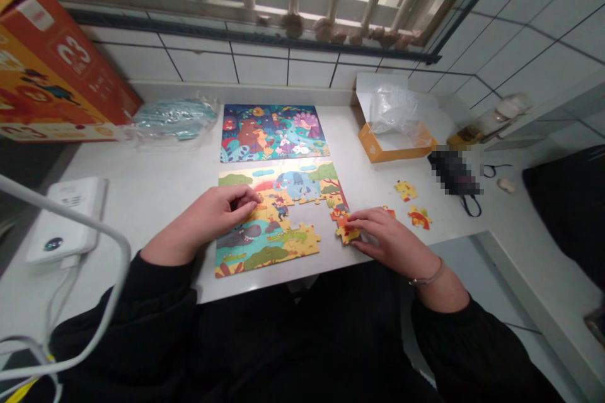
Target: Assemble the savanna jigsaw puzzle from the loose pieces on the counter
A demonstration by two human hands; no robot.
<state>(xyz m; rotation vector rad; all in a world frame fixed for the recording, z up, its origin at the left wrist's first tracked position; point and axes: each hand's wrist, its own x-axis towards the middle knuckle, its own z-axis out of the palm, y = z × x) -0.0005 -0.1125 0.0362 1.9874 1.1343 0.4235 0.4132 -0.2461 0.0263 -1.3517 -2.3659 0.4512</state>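
A partly joined animal jigsaw puzzle, with an elephant, a hippo and a crocodile, lies on the white counter and has a gap on its right side. My left hand rests on its left part, the fingers loosely curled with nothing visible in them. At the gap's right edge, my right hand has thumb and fingers on a yellow-and-red puzzle piece. That piece lies against a red lion section. Loose puzzle pieces lie right of my right hand, one partly hidden behind it.
Behind is a finished dark-blue forest puzzle. An open orange box with plastic wrap stands back right, near a blurred black object. At left are a bagged blue bundle, a large orange box, a white device and a cable.
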